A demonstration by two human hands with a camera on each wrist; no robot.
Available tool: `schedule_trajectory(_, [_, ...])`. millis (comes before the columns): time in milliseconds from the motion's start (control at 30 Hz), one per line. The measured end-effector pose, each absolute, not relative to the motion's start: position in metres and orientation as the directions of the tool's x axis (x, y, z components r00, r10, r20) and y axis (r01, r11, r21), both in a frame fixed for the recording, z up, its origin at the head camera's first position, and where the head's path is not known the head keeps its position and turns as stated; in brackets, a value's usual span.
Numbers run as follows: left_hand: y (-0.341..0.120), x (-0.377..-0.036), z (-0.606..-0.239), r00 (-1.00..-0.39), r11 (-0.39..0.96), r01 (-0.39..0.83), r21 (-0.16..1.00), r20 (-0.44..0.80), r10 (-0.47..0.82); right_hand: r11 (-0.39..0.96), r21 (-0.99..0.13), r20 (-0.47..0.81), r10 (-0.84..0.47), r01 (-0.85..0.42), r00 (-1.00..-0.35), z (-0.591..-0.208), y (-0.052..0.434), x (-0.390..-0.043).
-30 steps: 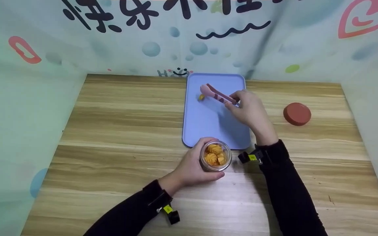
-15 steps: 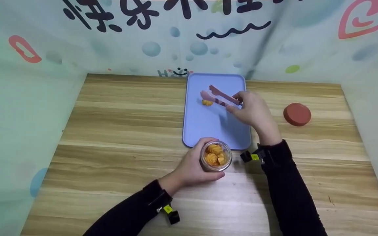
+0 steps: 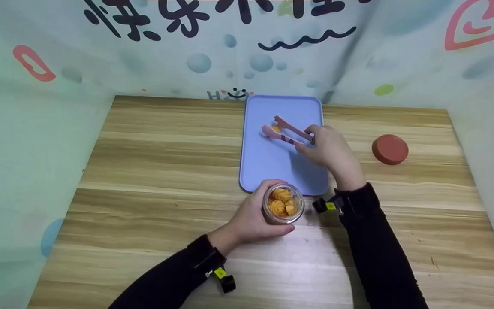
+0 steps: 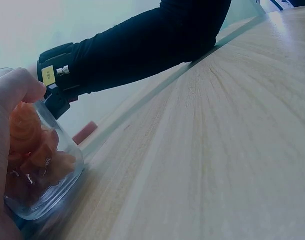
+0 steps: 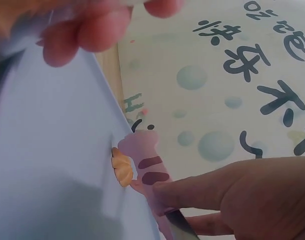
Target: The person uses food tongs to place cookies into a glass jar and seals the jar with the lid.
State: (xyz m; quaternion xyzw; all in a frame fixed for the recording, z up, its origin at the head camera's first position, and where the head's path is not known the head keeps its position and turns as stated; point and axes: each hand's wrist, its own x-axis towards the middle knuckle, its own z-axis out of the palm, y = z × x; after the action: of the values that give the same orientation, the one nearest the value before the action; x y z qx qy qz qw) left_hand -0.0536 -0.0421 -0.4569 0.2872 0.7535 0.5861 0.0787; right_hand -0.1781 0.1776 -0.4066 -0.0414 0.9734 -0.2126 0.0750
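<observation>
Setting: a pale wooden plank tabletop (image 3: 152, 171), walled on three sides by a mint-coloured printed backdrop (image 3: 37, 128) with black characters, bubbles and red hearts.

Left of centre, near edge: the person's left hand (image 3: 251, 219), black sleeve, fingers curled round the side of a small clear glass jar (image 3: 283, 205). The jar stands upright and lidless on the wood, just in front of the tray's near edge. It holds orange spiral-shaped pieces (image 3: 280, 202); the left wrist view shows them piled behind the glass (image 4: 35, 155).

Centre, far side: a flat rectangular lavender-blue tray (image 3: 272, 167) with rounded corners, lying lengthwise against the backdrop.

On the tray: pink plastic tongs with dark stripes (image 3: 287, 132), tips spread apart to either side of a single orange piece (image 3: 276, 128), which rests on the tray surface. Whether the tips touch it cannot be told.

Right of centre: the right hand (image 3: 330, 150), thumb and fingers pinching the tongs at their rear end.

Far right: a round reddish-brown lid (image 3: 390, 149), flat on the wood, well apart from the tray.
</observation>
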Motion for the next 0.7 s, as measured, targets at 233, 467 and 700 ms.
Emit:
schedule_trajectory(233, [-0.0423, -0.0523, -0.457, -0.825, 0.158, 0.338, 0.928, 0.21, 0.525, 0.914, -0.404, -0.148, -0.103, -0.035, -0.984, -0.4077, 0.1797, -0.1783])
schedule_trajectory(467, [-0.0426, -0.0526, -0.4561, -0.826, 0.166, 0.337, 0.927, 0.206, 0.525, 0.903, -0.429, -0.143, -0.1, -0.029, -0.985, -0.4037, 0.1827, -0.1809])
schedule_trajectory(700, [-0.0424, -0.0531, -0.4585, -0.826, 0.171, 0.363, 0.916, 0.231, 0.514, 0.904, -0.425, -0.158, -0.128, -0.049, -0.979, -0.4009, 0.1861, -0.178])
